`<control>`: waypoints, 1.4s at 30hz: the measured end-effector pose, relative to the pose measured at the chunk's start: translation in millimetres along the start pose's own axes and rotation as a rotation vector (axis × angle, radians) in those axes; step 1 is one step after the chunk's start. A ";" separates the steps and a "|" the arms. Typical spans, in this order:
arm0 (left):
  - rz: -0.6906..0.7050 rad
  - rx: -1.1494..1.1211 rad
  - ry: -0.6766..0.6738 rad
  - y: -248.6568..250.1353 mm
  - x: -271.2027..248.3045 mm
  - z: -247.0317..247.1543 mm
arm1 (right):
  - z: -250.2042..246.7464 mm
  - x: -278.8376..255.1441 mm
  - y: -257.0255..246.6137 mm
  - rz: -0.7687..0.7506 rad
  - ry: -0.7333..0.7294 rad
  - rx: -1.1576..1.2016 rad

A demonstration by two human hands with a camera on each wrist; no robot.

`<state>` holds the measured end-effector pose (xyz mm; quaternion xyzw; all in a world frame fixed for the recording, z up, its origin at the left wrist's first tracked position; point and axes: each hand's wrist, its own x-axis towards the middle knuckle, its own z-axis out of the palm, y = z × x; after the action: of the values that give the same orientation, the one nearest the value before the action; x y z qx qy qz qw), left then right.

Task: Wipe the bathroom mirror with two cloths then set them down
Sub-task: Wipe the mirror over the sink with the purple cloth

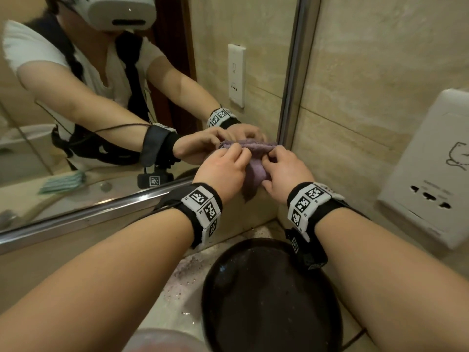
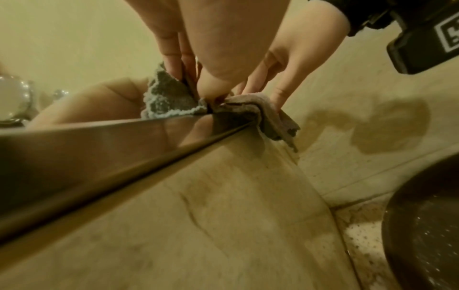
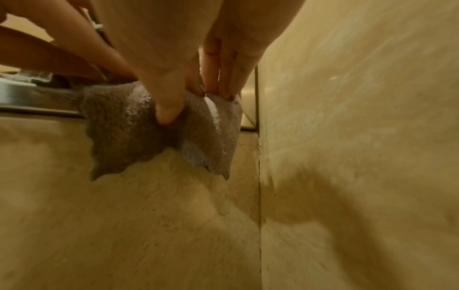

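Both hands, left hand [image 1: 223, 168] and right hand [image 1: 284, 174], pinch the fluffy purple cloth [image 1: 255, 168] with curled fingers [image 1: 234, 151] at the steel-framed mirror [image 1: 152, 97] corner, so wiping seems unfinished, neither cloth apparently set down yet.

Both hands, the left hand [image 1: 223, 171] and the right hand [image 1: 286, 176], are wedged into the mirror's bottom right corner, gripping the purple cloth [image 1: 256, 168] against the glass. The side wall [image 1: 368, 97] closes off the right, with the white dispenser [image 1: 431, 174] jutting out from it. Below the wrists the black basin [image 1: 269, 295] fills much of the worktop [image 1: 175, 295]. Leftward along the mirror [image 1: 228, 72] the glass is open above the metal frame [image 1: 101, 207].
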<state>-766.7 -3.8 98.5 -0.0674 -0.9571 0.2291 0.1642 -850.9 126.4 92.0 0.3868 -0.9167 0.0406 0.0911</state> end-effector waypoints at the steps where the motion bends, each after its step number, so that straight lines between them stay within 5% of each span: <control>1: -0.003 0.000 -0.018 0.2 0.8 -0.9 | -3.4 -0.1 1.5 -0.020 -0.019 -0.004; 14: -0.070 0.068 -0.264 1.8 -46.8 0.9 | -30.2 11.5 -21.8 -0.084 -0.125 -0.098; 28: -0.261 -0.003 -0.299 -8.6 -80.7 -17.9 | -35.6 13.3 -63.9 -0.130 -0.138 -0.108; 42: -0.618 -0.112 -0.360 -47.3 -149.5 -35.9 | -31.0 -1.8 -154.2 -0.401 -0.033 -0.156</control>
<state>-616.7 -61.3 108.0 0.2578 -0.9569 0.1241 0.0504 -735.0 24.7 122.6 0.5540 -0.8231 -0.0555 0.1120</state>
